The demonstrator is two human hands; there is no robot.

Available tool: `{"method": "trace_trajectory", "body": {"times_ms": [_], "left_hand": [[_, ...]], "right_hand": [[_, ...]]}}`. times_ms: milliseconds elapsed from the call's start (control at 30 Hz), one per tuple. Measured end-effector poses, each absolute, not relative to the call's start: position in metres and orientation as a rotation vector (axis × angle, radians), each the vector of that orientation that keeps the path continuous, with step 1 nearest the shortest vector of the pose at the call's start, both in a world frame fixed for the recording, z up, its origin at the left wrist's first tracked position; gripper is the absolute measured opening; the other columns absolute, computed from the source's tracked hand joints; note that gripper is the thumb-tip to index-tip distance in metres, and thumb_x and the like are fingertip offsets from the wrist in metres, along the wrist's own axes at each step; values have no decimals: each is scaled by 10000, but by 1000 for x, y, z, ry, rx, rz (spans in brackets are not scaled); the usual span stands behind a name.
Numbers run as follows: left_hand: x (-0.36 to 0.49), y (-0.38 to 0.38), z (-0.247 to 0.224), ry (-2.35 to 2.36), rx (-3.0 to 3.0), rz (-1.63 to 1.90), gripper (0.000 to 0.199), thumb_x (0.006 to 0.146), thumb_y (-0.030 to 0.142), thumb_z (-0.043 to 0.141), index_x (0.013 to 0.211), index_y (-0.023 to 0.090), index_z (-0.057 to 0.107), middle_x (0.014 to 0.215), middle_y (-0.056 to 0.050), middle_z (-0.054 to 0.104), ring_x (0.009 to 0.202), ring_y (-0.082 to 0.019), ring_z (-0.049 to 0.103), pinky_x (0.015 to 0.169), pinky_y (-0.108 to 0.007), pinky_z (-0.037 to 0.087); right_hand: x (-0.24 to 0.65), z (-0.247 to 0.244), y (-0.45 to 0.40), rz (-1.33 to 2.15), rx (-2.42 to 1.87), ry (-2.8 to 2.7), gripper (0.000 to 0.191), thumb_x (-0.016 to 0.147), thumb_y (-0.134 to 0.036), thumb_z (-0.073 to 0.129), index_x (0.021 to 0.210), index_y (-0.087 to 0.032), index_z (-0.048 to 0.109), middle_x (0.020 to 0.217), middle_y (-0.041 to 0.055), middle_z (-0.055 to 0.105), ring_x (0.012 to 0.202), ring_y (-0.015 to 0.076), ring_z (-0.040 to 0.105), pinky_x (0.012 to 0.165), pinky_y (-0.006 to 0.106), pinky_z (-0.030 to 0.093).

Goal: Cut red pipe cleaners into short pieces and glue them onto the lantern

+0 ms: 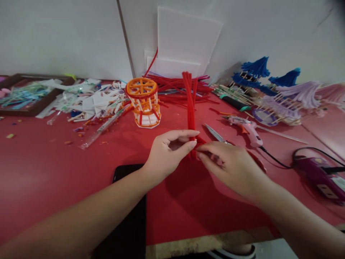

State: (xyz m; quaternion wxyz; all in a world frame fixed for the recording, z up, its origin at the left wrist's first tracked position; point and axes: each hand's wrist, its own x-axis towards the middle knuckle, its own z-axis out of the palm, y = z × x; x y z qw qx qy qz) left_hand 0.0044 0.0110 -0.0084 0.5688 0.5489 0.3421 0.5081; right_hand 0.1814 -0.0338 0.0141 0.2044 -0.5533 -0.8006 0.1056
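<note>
A bundle of red pipe cleaners (190, 104) stands upright over the table. My left hand (171, 149) pinches it low down between thumb and fingers. Just to the right, my right hand (226, 158) has its fingertips closed on red pipe cleaner at the bundle's lower end; whether this is a separate strand is hidden. Scissors (215, 134) lie behind my right hand, their handles mostly covered by it. Farther back on the left stands an orange and white lantern-shaped frame (144, 102).
A pink glue gun (246, 129) and its cord lie at right, near a purple power strip (320, 178). Blue and lilac roofed models (293, 95) stand behind. More red pipe cleaners (172, 86) lie at the wall. A black phone or tablet (126, 216) is under my left forearm; scraps (94, 100) sit back left.
</note>
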Motion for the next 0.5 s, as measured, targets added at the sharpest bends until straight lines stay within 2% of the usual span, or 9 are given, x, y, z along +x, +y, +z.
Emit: {"method": "trace_trajectory", "body": {"times_ms": [100, 233, 333, 500], "left_hand": [[5, 9, -8, 865, 1325, 1169, 246, 729, 148, 751, 971, 176, 778, 762, -19, 749, 659, -108, 684, 647, -199, 574], [5, 7, -8, 866, 1422, 1177, 273, 745, 133, 732, 1012, 170, 773, 780, -20, 736, 699, -103, 678, 673, -190, 575], [4, 6, -7, 866, 1505, 1167, 269, 768, 150, 717, 1032, 165, 769, 857, -45, 740, 737, -108, 677, 681, -190, 572], [1, 6, -5, 861, 1585, 1145, 266, 789, 161, 699, 1046, 185, 764, 1008, -74, 732, 734, -104, 672, 633, -190, 559]], "right_hand": [[211, 21, -44, 33, -1938, -2321, 234, 922, -263, 447, 972, -163, 653, 962, 120, 725, 857, 271, 693, 737, 370, 484], [241, 24, -44, 94, -2539, -2341, 204, 907, -265, 471, 949, -116, 602, 1007, 184, 677, 936, 321, 676, 761, 386, 474], [248, 23, -39, 204, -2605, -2406, 200, 886, -300, 483, 927, -123, 568, 1024, 193, 661, 966, 322, 659, 778, 375, 461], [263, 19, -34, 212, -2587, -2284, 251, 829, -400, 481, 929, -178, 543, 944, 145, 685, 861, 293, 659, 703, 360, 446]]}}
